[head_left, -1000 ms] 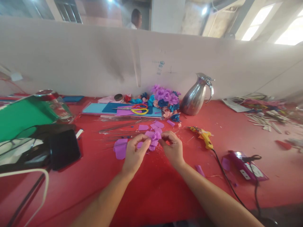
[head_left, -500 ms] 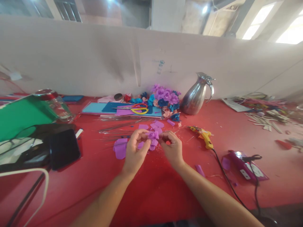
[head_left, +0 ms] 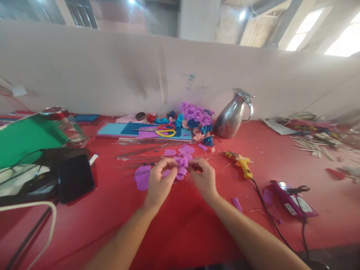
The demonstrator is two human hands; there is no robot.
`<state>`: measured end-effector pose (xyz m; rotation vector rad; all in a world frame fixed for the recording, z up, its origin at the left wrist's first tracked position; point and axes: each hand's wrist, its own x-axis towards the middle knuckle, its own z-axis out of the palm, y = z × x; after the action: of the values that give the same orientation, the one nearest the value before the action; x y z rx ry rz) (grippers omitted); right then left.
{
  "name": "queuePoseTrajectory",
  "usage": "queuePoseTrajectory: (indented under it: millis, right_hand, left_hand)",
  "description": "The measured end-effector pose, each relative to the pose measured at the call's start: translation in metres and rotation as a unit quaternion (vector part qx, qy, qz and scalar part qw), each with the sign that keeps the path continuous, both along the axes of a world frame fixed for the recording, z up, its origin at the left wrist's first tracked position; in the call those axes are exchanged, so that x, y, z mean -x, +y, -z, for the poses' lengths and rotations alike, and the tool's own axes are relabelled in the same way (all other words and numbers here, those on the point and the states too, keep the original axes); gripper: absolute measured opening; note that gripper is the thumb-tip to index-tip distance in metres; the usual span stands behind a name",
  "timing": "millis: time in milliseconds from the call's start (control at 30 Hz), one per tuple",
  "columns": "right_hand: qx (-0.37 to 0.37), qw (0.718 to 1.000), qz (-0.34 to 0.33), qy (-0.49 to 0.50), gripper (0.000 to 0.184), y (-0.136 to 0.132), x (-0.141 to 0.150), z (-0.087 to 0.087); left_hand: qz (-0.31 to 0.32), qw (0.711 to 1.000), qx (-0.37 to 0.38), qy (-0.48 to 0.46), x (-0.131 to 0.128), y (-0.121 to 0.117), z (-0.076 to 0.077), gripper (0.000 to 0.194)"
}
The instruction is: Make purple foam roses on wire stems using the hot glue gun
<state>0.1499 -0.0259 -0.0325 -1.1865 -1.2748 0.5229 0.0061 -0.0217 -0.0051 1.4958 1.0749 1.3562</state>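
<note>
A small purple paper flower [head_left: 182,162] is held between my two hands over the middle of the red table. My left hand [head_left: 161,178] pinches its left side with thumb and fingertips. On the right side, the thumb and forefinger of my right hand [head_left: 204,178] close on its petals. Loose purple paper petals [head_left: 186,149] lie just behind and below the flower. More purple petals [head_left: 143,178] rest left of my left hand, beside a spread of thin wires [head_left: 135,153].
Scissors [head_left: 161,130] lie on coloured paper sheets [head_left: 111,128] at the back. Finished paper flowers [head_left: 198,114] stand by a steel jug [head_left: 233,114]. A yellow glue gun [head_left: 243,165] lies right, its cord trailing near a purple power strip [head_left: 294,198]. Left is a black phone [head_left: 76,179].
Both hands keep their pinch on the purple flower, which has tilted slightly between the fingers. The camera view has shifted a little; the other things lie as before.
</note>
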Motion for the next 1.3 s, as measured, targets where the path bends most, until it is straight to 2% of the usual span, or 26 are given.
queuePoseTrajectory:
  millis: [100,300,533,767,1000,1167,1300]
  right_hand:
    - [0.027,0.999,-0.023,0.026,0.002,0.0006,0.0007,0.0004]
    - [0.081,0.990,-0.060,0.101,0.012,0.0014,0.0020,-0.0001]
    - [0.091,0.969,-0.110,0.202,0.019,0.0030,0.0024,-0.0018]
    - [0.083,0.970,-0.115,0.197,0.018,0.0015,0.0033,-0.0018]
    - [0.095,0.951,-0.159,0.249,0.022,0.0019,0.0030,-0.0038]
    - [0.099,0.940,-0.171,0.278,0.024,0.0028,0.0042,-0.0051]
    - [0.093,0.940,-0.172,0.280,0.023,0.0021,0.0045,-0.0047]
  left_hand:
    - [0.004,0.999,0.018,-0.037,-0.0001,0.0012,0.0013,0.008]
    - [0.017,0.999,0.017,-0.039,0.0017,0.0008,0.0011,0.011]
    - [0.043,0.998,0.011,-0.054,0.0007,-0.0034,-0.0032,0.013]
    - [0.058,0.991,0.057,-0.105,-0.0033,-0.0055,-0.0083,0.015]
    - [0.055,0.986,0.082,-0.134,-0.0031,-0.0028,-0.0060,0.021]
    - [0.057,0.988,0.078,-0.121,-0.0023,-0.0028,-0.0054,0.028]
    - [0.075,0.994,0.052,-0.057,-0.0042,-0.0026,-0.0034,0.029]
